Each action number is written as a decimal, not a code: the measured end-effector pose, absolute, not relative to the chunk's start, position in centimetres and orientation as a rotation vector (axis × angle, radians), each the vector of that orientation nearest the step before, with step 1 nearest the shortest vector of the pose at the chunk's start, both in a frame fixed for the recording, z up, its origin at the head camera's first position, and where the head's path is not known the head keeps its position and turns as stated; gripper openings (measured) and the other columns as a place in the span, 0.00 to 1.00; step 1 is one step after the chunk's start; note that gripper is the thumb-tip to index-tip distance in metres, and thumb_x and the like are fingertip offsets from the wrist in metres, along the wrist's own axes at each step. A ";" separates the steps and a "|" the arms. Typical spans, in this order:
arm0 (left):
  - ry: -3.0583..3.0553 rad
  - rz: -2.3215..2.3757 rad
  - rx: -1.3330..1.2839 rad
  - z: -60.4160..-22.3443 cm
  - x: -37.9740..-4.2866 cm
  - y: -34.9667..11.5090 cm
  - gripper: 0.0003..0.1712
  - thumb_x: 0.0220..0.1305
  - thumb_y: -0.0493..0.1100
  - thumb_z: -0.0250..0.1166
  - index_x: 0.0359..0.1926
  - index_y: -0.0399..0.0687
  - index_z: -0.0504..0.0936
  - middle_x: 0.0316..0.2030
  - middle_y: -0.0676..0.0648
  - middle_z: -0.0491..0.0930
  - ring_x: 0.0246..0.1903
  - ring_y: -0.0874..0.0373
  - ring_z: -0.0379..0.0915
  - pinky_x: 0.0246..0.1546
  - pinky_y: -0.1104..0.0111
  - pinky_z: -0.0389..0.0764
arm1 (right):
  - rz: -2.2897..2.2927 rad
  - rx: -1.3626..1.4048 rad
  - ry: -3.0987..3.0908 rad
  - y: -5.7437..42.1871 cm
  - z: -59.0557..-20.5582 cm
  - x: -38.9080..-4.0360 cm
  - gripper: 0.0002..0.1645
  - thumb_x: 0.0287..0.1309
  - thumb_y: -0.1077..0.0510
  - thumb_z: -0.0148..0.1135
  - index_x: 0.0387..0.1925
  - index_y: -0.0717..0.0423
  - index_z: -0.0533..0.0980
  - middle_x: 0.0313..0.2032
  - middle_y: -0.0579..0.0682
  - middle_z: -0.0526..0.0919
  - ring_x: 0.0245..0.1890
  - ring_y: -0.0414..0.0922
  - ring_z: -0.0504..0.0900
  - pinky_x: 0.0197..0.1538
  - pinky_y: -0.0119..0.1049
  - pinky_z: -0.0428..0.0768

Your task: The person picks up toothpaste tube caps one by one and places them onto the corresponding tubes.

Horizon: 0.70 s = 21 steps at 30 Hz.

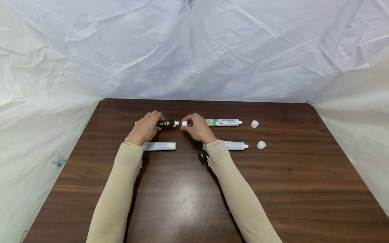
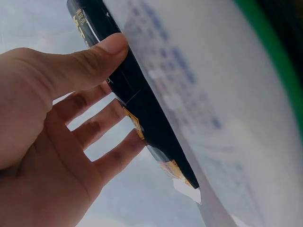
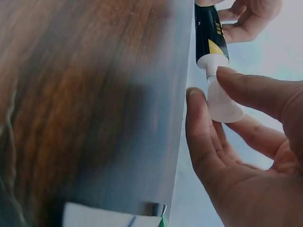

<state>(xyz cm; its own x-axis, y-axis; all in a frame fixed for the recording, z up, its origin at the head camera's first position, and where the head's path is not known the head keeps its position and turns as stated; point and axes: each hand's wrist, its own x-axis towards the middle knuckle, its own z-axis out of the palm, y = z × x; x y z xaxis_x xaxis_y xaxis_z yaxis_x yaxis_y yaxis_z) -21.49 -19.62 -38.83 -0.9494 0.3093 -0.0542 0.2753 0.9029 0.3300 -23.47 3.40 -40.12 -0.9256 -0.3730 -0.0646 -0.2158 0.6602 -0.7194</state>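
My left hand (image 1: 145, 127) grips a black toothpaste tube (image 1: 166, 124) with gold lettering, its bare white nozzle facing right. In the left wrist view, the thumb lies across the black tube (image 2: 137, 104) and the fingers are on its far side. A white cap (image 1: 184, 124) is pinched between the thumb and fingers of my right hand (image 1: 197, 127). The head view has a small gap between cap and nozzle. Seen from the right wrist, the cap (image 3: 223, 101) is in line with the nozzle (image 3: 211, 64); whether they touch there I cannot tell.
A white-and-green tube (image 1: 225, 122) and a white tube (image 1: 236, 145) lie uncapped, each with a loose cap (image 1: 254, 124) or cap (image 1: 261, 145) to its right. Below my left hand lies a capped white tube (image 1: 159, 146). A small black object (image 1: 203, 156) is beside the right sleeve.
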 end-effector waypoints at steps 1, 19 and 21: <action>2.961 0.487 0.457 -38.8 -21.5 -19.6 0.21 0.71 0.34 0.64 0.62 0.40 0.74 0.61 0.39 0.73 0.65 0.39 0.68 0.58 0.46 0.77 | -1.118 -0.485 2.670 3.3 -40.1 -23.4 0.18 0.69 0.54 0.66 0.57 0.53 0.81 0.43 0.51 0.77 0.38 0.47 0.76 0.41 0.41 0.75; 2.932 0.518 0.483 -38.0 -21.0 -19.0 0.19 0.71 0.33 0.64 0.60 0.43 0.75 0.59 0.42 0.75 0.63 0.41 0.70 0.58 0.46 0.76 | -1.186 -0.467 2.648 2.5 -40.2 -23.0 0.16 0.70 0.53 0.65 0.56 0.51 0.79 0.49 0.50 0.79 0.42 0.44 0.81 0.45 0.41 0.82; 2.926 0.522 0.485 -38.0 -21.0 -19.0 0.19 0.71 0.33 0.64 0.60 0.43 0.75 0.59 0.42 0.74 0.63 0.41 0.70 0.58 0.46 0.76 | -1.183 -0.463 2.638 2.6 -40.2 -23.1 0.18 0.70 0.53 0.64 0.58 0.51 0.79 0.51 0.50 0.78 0.44 0.44 0.82 0.44 0.40 0.83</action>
